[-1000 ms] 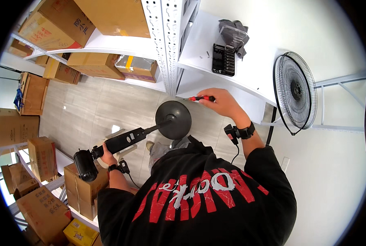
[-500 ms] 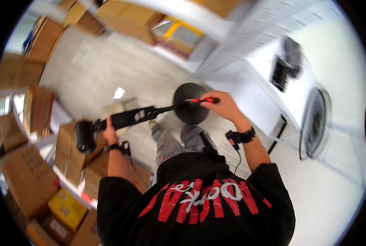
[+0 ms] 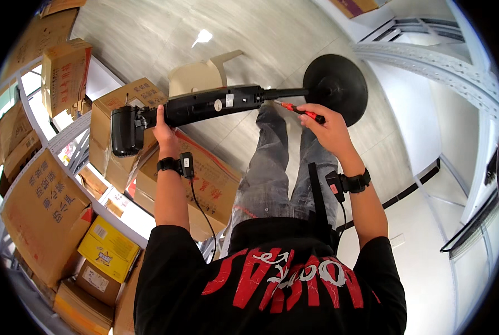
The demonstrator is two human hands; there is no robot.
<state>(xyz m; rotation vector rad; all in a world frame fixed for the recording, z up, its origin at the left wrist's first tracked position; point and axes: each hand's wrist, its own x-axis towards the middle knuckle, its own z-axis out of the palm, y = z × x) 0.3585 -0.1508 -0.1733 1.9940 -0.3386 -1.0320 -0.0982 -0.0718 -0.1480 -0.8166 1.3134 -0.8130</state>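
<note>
A black pedestal fan without a grille stretches across in front of me. Its motor head (image 3: pixel 127 131) is at the left, its long body (image 3: pixel 205 107) in the middle, and a thin pole leads to the round black base (image 3: pixel 344 75) at the right. My left hand (image 3: pixel 165 135) is closed around the body just beside the motor head; its other fingers are hidden beneath. In my right hand (image 3: pixel 333 131) is a red and black screwdriver (image 3: pixel 297 109). Its tip points at the body's lower end, where the pole joins; I cannot tell whether it touches.
Beyond the fan, a beige stool (image 3: pixel 196 78) stands on the tiled floor. Cardboard boxes (image 3: pixel 48 218) and a yellow box (image 3: pixel 108 248) fill shelving on the left. Another carton (image 3: pixel 196 178) lies by my left leg. A white metal rack (image 3: pixel 428 61) rises at the right.
My view has turned, so the shelf and table at the right have swung away. The screwdriver has come from near the base to the joint of body and pole.
</note>
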